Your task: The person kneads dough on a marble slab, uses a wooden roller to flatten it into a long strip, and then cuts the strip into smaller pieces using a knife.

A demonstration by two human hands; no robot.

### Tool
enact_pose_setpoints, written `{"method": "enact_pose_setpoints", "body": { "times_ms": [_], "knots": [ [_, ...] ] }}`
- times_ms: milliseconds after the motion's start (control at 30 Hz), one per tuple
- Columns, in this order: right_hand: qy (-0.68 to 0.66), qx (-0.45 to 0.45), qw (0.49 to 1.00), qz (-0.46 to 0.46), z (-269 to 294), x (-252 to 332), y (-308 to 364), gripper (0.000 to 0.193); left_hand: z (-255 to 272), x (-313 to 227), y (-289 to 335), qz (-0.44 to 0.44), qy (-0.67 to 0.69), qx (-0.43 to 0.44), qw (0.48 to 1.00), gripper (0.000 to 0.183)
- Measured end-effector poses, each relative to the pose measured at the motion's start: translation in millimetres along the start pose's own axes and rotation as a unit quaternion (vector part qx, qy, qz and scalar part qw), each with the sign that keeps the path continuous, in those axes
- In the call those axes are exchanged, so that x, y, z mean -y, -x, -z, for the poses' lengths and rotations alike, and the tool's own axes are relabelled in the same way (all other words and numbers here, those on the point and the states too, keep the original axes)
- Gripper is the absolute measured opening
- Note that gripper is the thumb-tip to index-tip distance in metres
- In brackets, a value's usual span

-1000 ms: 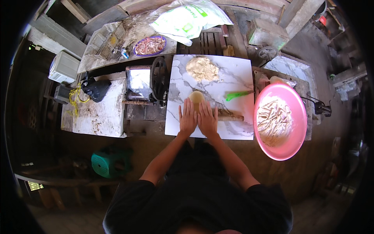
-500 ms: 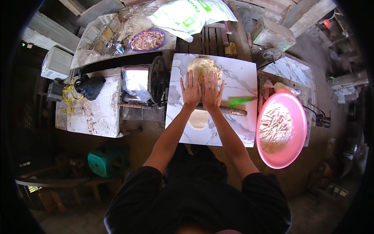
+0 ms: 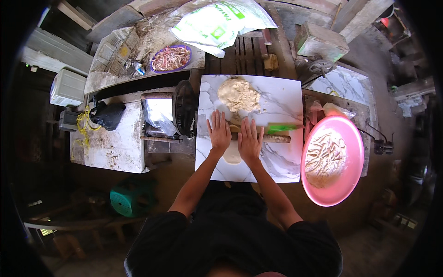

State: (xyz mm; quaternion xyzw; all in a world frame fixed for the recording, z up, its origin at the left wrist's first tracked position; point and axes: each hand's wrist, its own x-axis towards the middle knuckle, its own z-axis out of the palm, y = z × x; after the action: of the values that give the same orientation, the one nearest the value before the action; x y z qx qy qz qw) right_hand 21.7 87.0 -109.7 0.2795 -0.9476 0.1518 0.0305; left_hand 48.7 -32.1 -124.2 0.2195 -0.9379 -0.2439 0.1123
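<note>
My left hand point(image 3: 220, 133) and my right hand point(image 3: 250, 142) lie flat over a wooden rolling pin point(image 3: 278, 138), fingers stretched out and pointing away from me. The pin crosses a flattened piece of pale dough point(image 3: 232, 156), which shows between my wrists and a little beyond the pin. Past my fingertips a larger, rough lump of dough point(image 3: 238, 94) rests on the white marble-patterned board point(image 3: 281, 164). Right of my right hand, just beyond the pin, is a bright green, narrow object point(image 3: 282, 127), too blurred to name.
At the right stands a pink basin point(image 3: 355, 159) of floury dough strips. A machine with a dark wheel point(image 3: 183, 108) borders the board's left side. Farther back are a purple-rimmed tray point(image 3: 171, 59) and a white sack point(image 3: 221, 25). A green stool point(image 3: 123, 201) stands lower left.
My hands have drawn back toward me from the dough lump, exposing more of it. They have moved apart, and the whole view has shifted slightly.
</note>
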Motion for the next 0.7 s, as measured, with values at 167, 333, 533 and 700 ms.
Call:
{"method": "enact_pose_setpoints", "body": {
  "times_ms": [167, 333, 533, 700],
  "knots": [
    [0.033, -0.022, 0.999, -0.009, -2.2, 4.7, -41.7, 0.040, -5.6, 2.0, -48.3, -0.015, -0.071, -0.020, 0.997, 0.046],
    [0.035, -0.048, 0.998, -0.034, -19.3, 3.4, -36.8, 0.039, -13.2, 8.7, -57.0, -0.037, -0.063, -0.014, 0.997, 0.046],
    [-0.016, -0.012, 1.000, 0.008, -9.7, -1.5, 18.7, 0.040, -4.3, 11.6, -28.2, -0.126, -0.021, 0.021, 0.992, 0.045],
    [0.020, -0.064, 0.997, -0.030, 5.9, 21.5, 29.5, 0.037, 11.0, 8.7, -30.1, -0.228, 0.027, 0.032, 0.973, 0.041]
  ]
}}
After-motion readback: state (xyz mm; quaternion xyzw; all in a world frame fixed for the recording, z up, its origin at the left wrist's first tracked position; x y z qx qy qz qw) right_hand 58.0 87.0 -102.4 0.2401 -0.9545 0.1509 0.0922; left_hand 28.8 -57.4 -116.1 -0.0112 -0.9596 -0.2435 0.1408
